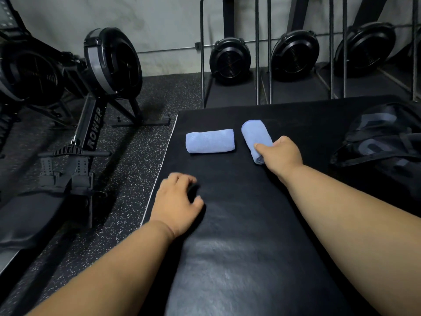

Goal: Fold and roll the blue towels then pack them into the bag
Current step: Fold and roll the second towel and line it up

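two towels: both blue and already rolled, lying toward the far edge of the black padded surface (227, 224), near each other but apart.
left roll: the rolled towel on the left (210, 140) lies crosswise, untouched, set out of the way as a finished piece.
right roll: the rolled towel on the right (256, 139) lies at an angle, its near end under the right hand.
right hand: the right hand (281, 153) is curled around the near end of that roll, thumb on top; judging by the grip, it keeps the roll from springing loose and is ready to lift it.
left hand: the left hand (176, 201) rests near the left edge of the surface, fingers loosely bent, holding nothing; it looks blurred, so the exact finger pose is hard to tell.
bag: the dark bag (382, 137) sits at the right edge of the surface, well apart from the left roll and closer to the gripped one; whether its mouth is open cannot be told.
stage: folding and rolling look done; packing seems to be next.
writing: "rower" reads in white along the beam of the rowing machine (93, 126) on the speckled floor (136, 179) beside the left edge; marks on the bag are too dim to read.
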A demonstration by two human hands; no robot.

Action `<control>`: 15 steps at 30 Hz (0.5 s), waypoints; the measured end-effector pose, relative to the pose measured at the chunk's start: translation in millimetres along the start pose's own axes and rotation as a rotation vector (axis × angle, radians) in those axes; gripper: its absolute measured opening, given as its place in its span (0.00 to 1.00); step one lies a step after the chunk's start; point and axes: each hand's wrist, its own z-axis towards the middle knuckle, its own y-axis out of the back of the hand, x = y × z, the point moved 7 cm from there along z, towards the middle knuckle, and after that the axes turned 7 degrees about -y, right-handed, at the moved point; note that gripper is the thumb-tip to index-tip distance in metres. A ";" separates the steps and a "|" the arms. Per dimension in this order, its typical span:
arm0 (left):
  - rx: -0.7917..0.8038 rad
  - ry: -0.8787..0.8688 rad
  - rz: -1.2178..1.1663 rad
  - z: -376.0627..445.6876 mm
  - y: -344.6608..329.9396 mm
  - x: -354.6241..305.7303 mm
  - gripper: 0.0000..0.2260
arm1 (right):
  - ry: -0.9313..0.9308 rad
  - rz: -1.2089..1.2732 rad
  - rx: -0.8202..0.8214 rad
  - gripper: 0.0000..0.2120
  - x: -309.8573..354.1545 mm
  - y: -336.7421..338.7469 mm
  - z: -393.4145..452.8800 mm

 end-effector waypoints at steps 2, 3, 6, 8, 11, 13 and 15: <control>-0.015 -0.038 0.032 41.3 10.4 -3.3 0.20 | -0.009 -0.001 0.011 0.18 1.9 -1.1 -2.1; -0.001 -0.037 0.040 61.4 14.0 -5.1 0.21 | -0.010 -0.001 0.020 0.17 3.0 -1.6 -3.1; 0.070 -0.040 0.071 111.6 15.1 -9.3 0.27 | -0.017 -0.014 0.034 0.16 3.6 -2.3 -6.7; 0.136 -0.060 0.109 136.7 8.7 -6.8 0.30 | -0.019 -0.027 0.039 0.16 3.2 -2.3 -8.6; 0.262 -0.064 0.099 160.0 -3.4 -0.4 0.33 | -0.016 -0.025 0.045 0.16 3.7 -3.9 -9.7; 0.307 -0.026 0.002 165.9 -9.6 5.2 0.33 | -0.018 -0.016 0.051 0.16 4.3 -8.1 -9.5; 0.308 0.001 -0.024 167.8 -11.8 9.5 0.31 | -0.024 -0.003 0.052 0.16 4.8 -13.4 -9.0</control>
